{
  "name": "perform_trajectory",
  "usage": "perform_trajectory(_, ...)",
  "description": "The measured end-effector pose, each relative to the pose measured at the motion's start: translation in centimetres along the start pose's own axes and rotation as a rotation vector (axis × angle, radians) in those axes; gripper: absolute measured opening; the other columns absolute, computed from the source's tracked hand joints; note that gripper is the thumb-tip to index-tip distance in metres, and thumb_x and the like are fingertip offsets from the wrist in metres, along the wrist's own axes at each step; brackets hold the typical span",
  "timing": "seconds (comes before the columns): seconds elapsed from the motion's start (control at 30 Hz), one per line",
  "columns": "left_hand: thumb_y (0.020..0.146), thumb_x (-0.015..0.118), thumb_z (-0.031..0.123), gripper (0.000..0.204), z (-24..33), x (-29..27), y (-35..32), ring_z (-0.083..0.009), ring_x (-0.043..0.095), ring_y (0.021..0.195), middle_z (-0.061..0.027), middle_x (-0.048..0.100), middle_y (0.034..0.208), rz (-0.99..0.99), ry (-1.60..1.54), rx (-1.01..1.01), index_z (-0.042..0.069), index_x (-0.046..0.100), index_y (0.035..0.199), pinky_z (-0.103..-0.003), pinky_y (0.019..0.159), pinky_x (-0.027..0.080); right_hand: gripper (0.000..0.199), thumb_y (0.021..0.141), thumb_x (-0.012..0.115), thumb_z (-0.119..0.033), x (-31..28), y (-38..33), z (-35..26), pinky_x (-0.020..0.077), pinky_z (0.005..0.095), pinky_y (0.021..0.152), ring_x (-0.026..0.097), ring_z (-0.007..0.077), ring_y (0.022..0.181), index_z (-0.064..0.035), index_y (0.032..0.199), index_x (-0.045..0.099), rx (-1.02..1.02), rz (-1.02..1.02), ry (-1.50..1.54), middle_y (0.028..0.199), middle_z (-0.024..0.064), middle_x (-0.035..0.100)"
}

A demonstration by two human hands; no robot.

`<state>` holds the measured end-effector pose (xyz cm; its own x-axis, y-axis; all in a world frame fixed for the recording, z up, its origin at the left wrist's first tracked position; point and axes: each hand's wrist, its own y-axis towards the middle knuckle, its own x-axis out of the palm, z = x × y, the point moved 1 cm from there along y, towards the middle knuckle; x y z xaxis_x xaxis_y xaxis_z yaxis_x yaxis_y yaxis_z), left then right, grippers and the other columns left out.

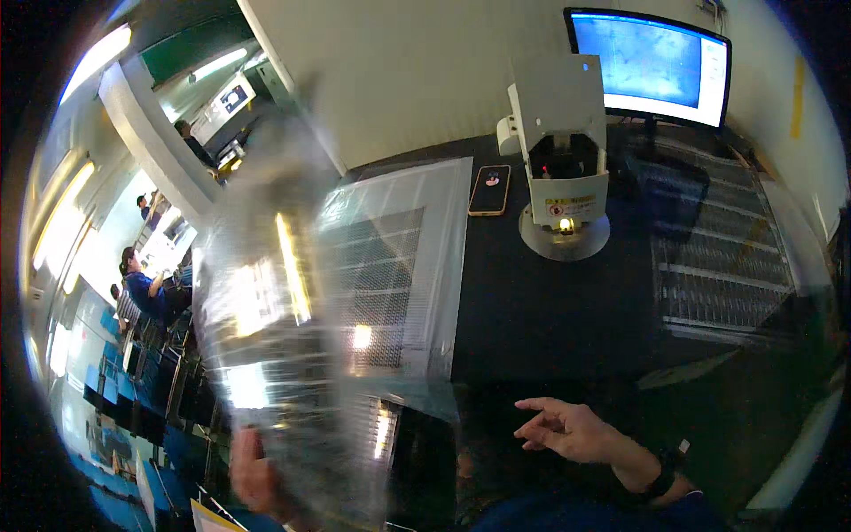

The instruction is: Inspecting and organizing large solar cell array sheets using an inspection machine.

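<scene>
Clear plastic sheet [275,332] blurs in the left hand [259,479], edges indistinct.

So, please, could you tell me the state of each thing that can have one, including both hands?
Left hand: closed on the raised tray, blurred
Raised tray: clear plastic, held up, blurred
Right hand: empty, fingers loosely open
Monitor: on, bluish image
Phone: lying face up, screen lit
White device: standing upright, small lamp lit
Left tray: lying flat
Right tray: lying flat
</scene>
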<state>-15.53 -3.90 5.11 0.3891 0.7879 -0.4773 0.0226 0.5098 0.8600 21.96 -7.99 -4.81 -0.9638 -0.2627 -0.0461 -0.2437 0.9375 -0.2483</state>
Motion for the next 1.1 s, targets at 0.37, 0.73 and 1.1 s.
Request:
perform_trajectory(0.37,0.077,0.054,0.008,0.030,5.5,6.4,-7.4,-0.0235,0.053,0.111,-0.0099,0.056,0.118,-0.783,-0.367,0.587,0.013,0.061,0.107,-0.036,0.093,0.044,0.041,0.092,0.048,-0.018,3.8,2.4,-0.7,0.0444,0.0380,0.091,0.052,0.0209,0.108,-0.0051,0.129,0.034,0.173,-0.162,0.860,0.123,0.0100,0.049)
perform_trajectory(0.73,0.075,0.064,0.007,0.019,2.1,5.7,-7.7,-0.0237,0.062,0.092,-0.0099,0.064,0.100,-0.494,-0.403,0.496,0.009,0.063,0.094,-0.033,0.079,0.052,0.044,0.085,0.046,0.005,6.9,4.9,-1.6,0.0377,0.0329,0.096,0.048,0.0175,0.110,0.0002,0.128,0.034,-0.125,0.159,0.670,0.119,0.0095,0.050)
perform_trajectory(1.1,0.075,0.067,0.022,0.019,2.1,5.3,-13.9,-0.0220,0.059,0.066,-0.0080,0.059,0.070,-0.907,-0.894,-0.241,0.004,0.061,0.070,-0.030,0.055,0.046,0.055,0.082,0.049,0.006,5.4,4.5,-2.1,0.0249,0.0338,0.104,0.040,0.0191,0.120,0.0016,0.132,0.029,-0.132,0.169,0.615,0.129,0.0101,0.043)
